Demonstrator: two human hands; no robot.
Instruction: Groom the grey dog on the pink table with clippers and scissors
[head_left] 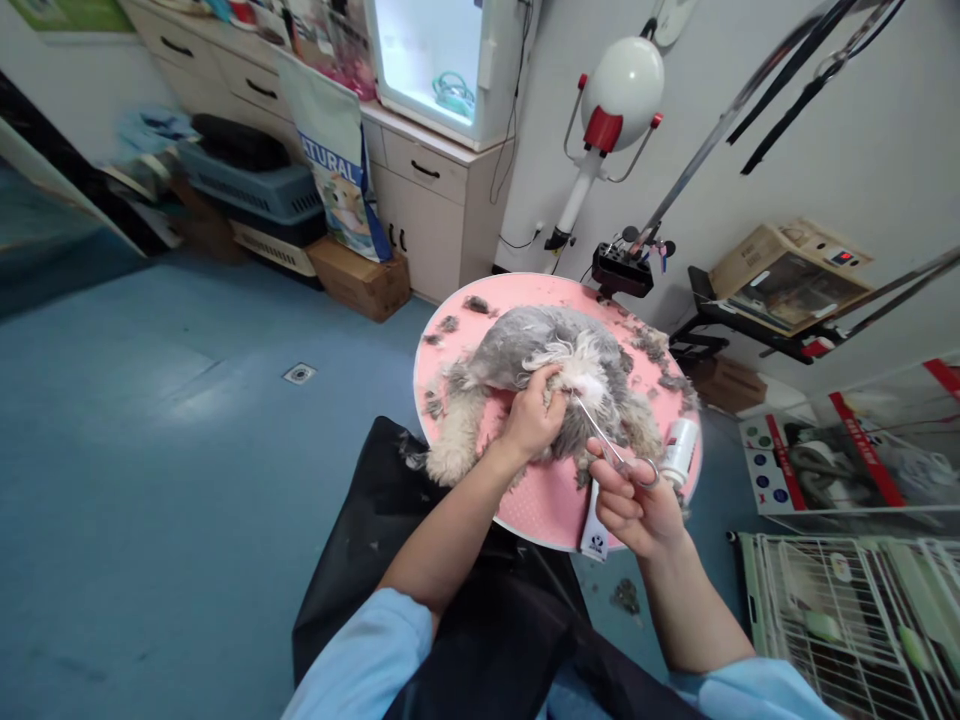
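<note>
Your left hand (535, 412) pinches the dog (551, 330) by pale, wispy fur; its back is close-clipped grey, legs shaggy cream, on the round pink table (544, 503). Your right hand (637, 510) grips a scissor-handled metal tool (600, 430).

The round pink table (534, 508) (light-edged, with a dotted surface) carries a grey-and-cream dog (523, 348) across its middle, loose clumps of hair (475, 304) along the left and right margins, a white bottle (680, 452) near the right edge, and a slim white item (595, 528) with a dark mark at the near edge.
</note>
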